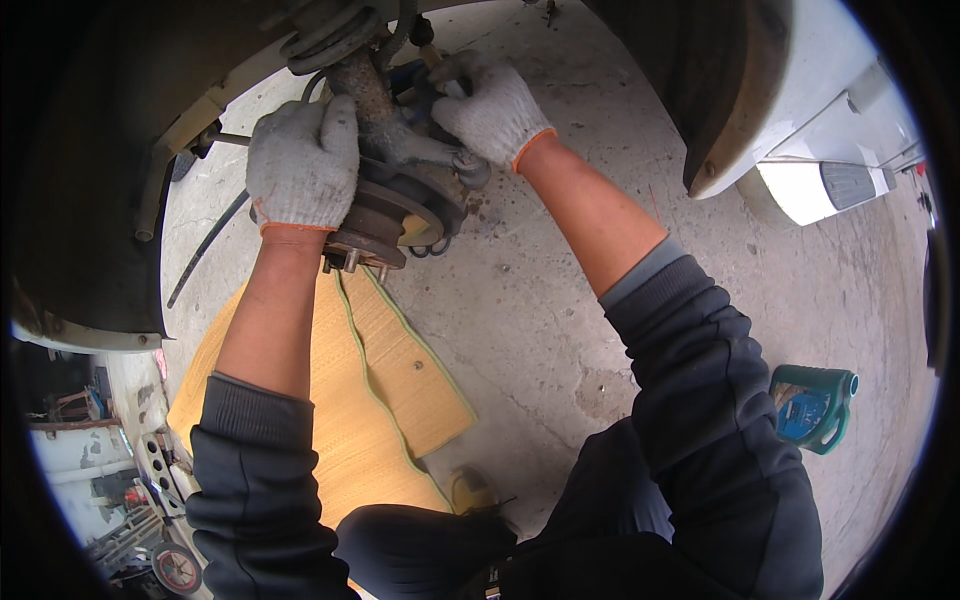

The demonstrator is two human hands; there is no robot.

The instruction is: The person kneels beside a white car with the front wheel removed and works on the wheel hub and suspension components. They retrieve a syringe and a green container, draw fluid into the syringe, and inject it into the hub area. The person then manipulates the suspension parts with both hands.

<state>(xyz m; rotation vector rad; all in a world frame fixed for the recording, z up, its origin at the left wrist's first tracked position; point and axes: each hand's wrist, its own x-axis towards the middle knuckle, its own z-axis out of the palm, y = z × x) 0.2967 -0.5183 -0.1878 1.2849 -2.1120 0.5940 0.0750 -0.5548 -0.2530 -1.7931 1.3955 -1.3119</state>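
My left hand (303,165), in a white knitted glove, rests curled against the car's strut (357,88), just above the rusty wheel hub (368,228) with its studs. Its fingertips go out of sight behind the parts there. On the strut's other side, my right hand (490,105), gloved the same way, has its fingers bent together close to the strut bracket. What lies between those fingers is too small and covered to name. Below the right hand, a ball joint (470,168) ends the steering arm. The coil spring seat (335,40) sits above both hands.
Dark wheel-arch edges (735,110) curve around both sides. A yellow woven mat (330,390) with green edging lies on the concrete floor (520,330) under the hub. A green oil jug (812,408) stands at the right. At lower left are a small wheel (176,568) and clutter.
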